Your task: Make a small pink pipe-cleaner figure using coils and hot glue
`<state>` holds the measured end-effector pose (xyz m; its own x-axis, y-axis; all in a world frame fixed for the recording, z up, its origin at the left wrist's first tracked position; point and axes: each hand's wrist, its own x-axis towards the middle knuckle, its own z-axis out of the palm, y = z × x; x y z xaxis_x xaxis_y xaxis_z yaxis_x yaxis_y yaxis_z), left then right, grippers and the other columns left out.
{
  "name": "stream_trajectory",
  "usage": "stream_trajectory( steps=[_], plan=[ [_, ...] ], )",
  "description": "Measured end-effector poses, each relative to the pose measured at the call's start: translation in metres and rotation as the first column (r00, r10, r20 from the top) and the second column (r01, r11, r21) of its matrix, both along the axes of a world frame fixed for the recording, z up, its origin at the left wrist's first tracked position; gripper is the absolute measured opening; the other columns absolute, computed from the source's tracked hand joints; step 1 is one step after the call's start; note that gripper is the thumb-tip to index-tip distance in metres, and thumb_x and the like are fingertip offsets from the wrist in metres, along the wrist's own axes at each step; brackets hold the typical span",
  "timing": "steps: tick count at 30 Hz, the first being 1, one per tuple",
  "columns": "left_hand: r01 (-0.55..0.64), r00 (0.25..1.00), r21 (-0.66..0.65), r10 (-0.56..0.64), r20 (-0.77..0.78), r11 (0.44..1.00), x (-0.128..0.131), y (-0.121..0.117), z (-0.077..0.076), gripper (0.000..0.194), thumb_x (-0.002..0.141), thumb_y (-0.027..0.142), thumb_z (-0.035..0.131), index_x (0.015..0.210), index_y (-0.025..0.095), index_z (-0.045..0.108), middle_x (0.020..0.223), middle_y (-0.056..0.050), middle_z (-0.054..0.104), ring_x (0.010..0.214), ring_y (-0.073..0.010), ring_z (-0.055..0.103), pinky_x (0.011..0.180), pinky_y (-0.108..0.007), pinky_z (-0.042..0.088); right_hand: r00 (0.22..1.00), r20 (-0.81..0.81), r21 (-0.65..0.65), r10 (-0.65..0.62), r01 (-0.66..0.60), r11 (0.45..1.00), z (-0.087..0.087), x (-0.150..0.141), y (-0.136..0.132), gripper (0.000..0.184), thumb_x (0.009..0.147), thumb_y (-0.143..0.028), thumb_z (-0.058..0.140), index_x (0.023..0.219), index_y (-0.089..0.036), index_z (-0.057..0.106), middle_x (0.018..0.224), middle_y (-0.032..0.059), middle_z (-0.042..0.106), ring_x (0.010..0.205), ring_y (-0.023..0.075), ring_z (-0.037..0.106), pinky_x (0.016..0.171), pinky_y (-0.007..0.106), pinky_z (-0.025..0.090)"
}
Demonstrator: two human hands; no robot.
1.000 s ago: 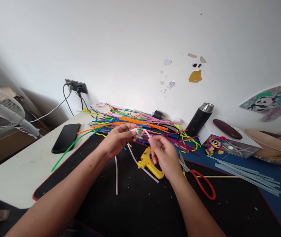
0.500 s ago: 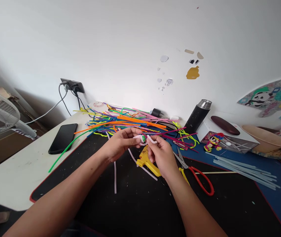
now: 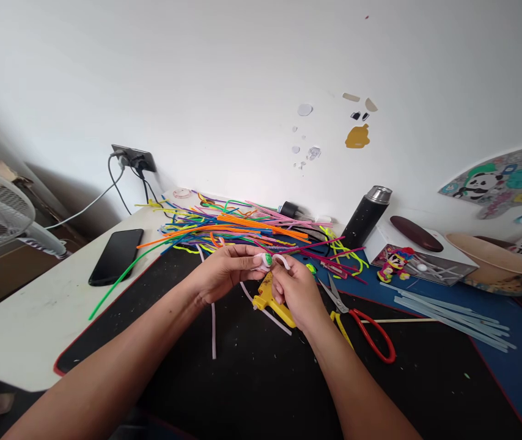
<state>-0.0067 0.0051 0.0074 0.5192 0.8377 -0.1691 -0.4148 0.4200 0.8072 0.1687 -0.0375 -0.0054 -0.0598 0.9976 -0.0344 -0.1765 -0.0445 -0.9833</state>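
Between the thumb and fingers of my left hand (image 3: pixel 231 272) sits a small white and green coil of pipe cleaner (image 3: pixel 266 260). My right hand (image 3: pixel 296 287), closed in a pinch, grips the bent white pipe cleaner (image 3: pixel 282 261) close against that coil. Fingers partly cover both. Long pale pipe cleaner lengths (image 3: pixel 214 333) hang or lie below my left hand; whether they join the coil I cannot tell. Just under the hands a yellow glue gun (image 3: pixel 274 300) rests on the black mat (image 3: pixel 261 391). Open red-handled scissors (image 3: pixel 371 333) lie to the right of my right hand.
A heap of coloured pipe cleaners (image 3: pixel 224 223) spreads along the wall. At left is a black phone (image 3: pixel 117 256). To the right stand a black flask (image 3: pixel 366 217), a small figure (image 3: pixel 396 264) and a white box (image 3: pixel 444 260), with translucent glue sticks (image 3: pixel 456 318) in front.
My hands have come closer together, and the white pipe cleaner's end now curls beside the coil in a tighter bend. The camera view has shifted slightly.
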Motion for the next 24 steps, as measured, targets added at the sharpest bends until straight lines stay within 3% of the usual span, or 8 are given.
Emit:
stream_trajectory(
  steps=[9,19,24],
  plan=[
    [-0.082,0.997,0.011,0.082,0.004,0.997,0.004,0.000,-0.003,0.034,0.059,0.024,0.101,0.084,0.011,0.083,0.079,-0.006,0.079,0.062,-0.0094,0.067,0.061,-0.017,0.057,0.996,0.084,-0.012,0.002,-0.001,1.000,0.000,0.000,0.000,0.036,0.084,-0.051,0.074,0.077,-0.022,0.053,0.047,-0.0111,0.041,0.036,0.0073,0.037,0.040,0.022,0.024],
    [-0.185,0.982,0.055,0.186,-0.011,0.981,0.012,0.000,-0.009,0.032,0.061,0.028,0.100,0.081,0.011,0.083,0.077,-0.005,0.077,0.068,-0.0104,0.065,0.069,-0.021,0.053,0.991,0.136,0.003,0.004,-0.004,1.000,-0.012,-0.004,0.003,0.037,0.089,-0.051,0.069,0.075,-0.023,0.049,0.046,-0.0116,0.039,0.034,0.0066,0.036,0.039,0.022,0.023],
    [-0.187,0.982,0.060,0.188,-0.014,0.981,0.011,-0.001,-0.007,0.034,0.060,0.029,0.100,0.084,0.012,0.084,0.080,-0.006,0.078,0.071,-0.0109,0.065,0.068,-0.021,0.052,0.998,0.062,-0.014,-0.014,0.015,1.000,-0.012,-0.001,0.005,0.035,0.085,-0.050,0.073,0.078,-0.022,0.054,0.046,-0.0118,0.039,0.034,0.0060,0.035,0.039,0.022,0.021]
  ],
)
